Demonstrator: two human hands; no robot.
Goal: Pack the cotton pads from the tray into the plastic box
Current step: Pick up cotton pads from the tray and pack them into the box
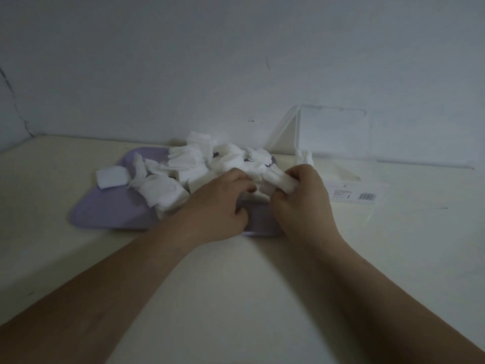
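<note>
Meanwhile, the right hand is gripping a small stack over the lilac tray, fingers curled round it; the left hand is resting among the cotton pads heaped there, its grasp impossible to tell, as the plastic box is standing open beside the tray on the counter
</note>
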